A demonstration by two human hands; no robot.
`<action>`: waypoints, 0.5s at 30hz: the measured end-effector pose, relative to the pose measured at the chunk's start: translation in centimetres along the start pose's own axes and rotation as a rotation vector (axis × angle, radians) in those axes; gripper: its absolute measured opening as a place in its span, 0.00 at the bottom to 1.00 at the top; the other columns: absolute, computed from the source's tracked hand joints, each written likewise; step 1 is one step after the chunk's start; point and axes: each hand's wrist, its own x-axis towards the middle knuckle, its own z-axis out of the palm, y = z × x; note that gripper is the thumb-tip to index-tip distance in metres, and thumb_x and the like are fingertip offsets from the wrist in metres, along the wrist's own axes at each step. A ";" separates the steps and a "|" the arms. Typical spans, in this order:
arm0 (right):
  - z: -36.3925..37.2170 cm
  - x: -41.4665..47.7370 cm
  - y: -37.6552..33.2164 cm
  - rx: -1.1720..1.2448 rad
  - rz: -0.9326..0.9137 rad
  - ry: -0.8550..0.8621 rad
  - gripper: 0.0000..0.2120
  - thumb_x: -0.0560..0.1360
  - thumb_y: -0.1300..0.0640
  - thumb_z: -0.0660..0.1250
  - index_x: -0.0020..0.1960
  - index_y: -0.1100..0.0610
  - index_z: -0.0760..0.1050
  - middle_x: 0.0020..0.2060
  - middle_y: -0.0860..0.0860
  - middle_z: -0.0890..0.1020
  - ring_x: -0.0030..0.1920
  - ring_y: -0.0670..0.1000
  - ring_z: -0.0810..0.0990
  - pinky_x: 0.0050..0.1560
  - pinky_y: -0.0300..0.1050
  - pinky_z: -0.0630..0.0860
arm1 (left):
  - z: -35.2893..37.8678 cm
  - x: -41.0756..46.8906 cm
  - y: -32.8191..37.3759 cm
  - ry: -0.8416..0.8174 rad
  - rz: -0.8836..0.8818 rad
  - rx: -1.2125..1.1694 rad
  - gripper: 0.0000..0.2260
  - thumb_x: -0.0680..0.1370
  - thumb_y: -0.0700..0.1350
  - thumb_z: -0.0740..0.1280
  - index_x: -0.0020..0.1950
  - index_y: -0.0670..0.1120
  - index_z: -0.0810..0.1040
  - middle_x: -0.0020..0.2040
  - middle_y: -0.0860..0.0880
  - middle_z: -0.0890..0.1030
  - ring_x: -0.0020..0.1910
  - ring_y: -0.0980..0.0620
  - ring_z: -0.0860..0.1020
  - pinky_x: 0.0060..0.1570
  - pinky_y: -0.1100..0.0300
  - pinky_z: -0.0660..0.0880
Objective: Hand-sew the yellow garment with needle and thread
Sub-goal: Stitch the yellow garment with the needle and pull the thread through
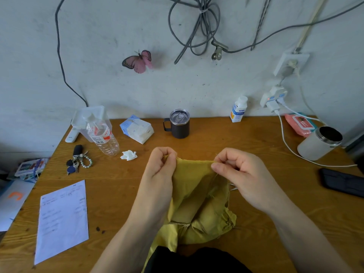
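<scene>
Wooden surface (216, 134) pushed against a scuffed pale wall (118, 91); that is what I see from the head camera. Near the front edge, in the middle, lies the yellow garment (197, 190), its lower part bunched on the wood and its upper edge lifted and stretched between the two hands. The left hand (161, 168) is curled, thumb and fingers pinching the left end of that edge. The right hand (240, 174) pinches the right end, and a thin needle (217, 155) sticks up from between its thumb and forefinger. I cannot make out the thread; it is too fine at this size.

Left of the garment I see a printed paper (63, 219), a bunch of keys (75, 162) with a bead loop, and a crumpled tissue (129, 155). Behind those stands a plastic bottle (102, 136) in front of a clear box (86, 117), with a tissue pack (137, 129) to their right. A dark mug (179, 125) with a clear lid stands at the back centre, well apart from the hands. Further right along the wall are a small white bottle (238, 109) and a pink wipes pack (300, 124). A white tumbler (320, 143) stands open near the right edge, a white cable (285, 140) curving past it, and a dark phone (342, 182) lies nearer me.

On the wall hang a pink butterfly (138, 62) and a tied bundle of grey cables (199, 26).
</scene>
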 end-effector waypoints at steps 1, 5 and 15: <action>0.0 0.0 -0.1 -0.001 -0.003 0.001 0.06 0.75 0.54 0.66 0.39 0.52 0.77 0.29 0.59 0.77 0.33 0.57 0.74 0.35 0.46 0.70 | -0.1 0.0 0.2 -0.055 -0.037 -0.084 0.09 0.77 0.50 0.66 0.38 0.53 0.77 0.30 0.56 0.71 0.30 0.59 0.70 0.34 0.61 0.69; 0.0 0.0 -0.3 -0.014 -0.010 -0.011 0.06 0.75 0.54 0.66 0.39 0.52 0.77 0.29 0.54 0.77 0.32 0.53 0.74 0.33 0.42 0.70 | -0.8 0.3 0.1 -0.258 -0.024 0.061 0.18 0.58 0.60 0.78 0.44 0.57 0.81 0.34 0.53 0.81 0.36 0.54 0.80 0.38 0.58 0.79; 0.5 0.0 -0.9 -0.021 -0.010 -0.053 0.06 0.74 0.54 0.66 0.38 0.51 0.76 0.26 0.55 0.75 0.27 0.46 0.70 0.29 0.32 0.65 | -1.1 0.8 0.9 -0.305 -0.128 0.096 0.15 0.57 0.55 0.76 0.40 0.51 0.86 0.39 0.47 0.86 0.40 0.48 0.84 0.44 0.54 0.79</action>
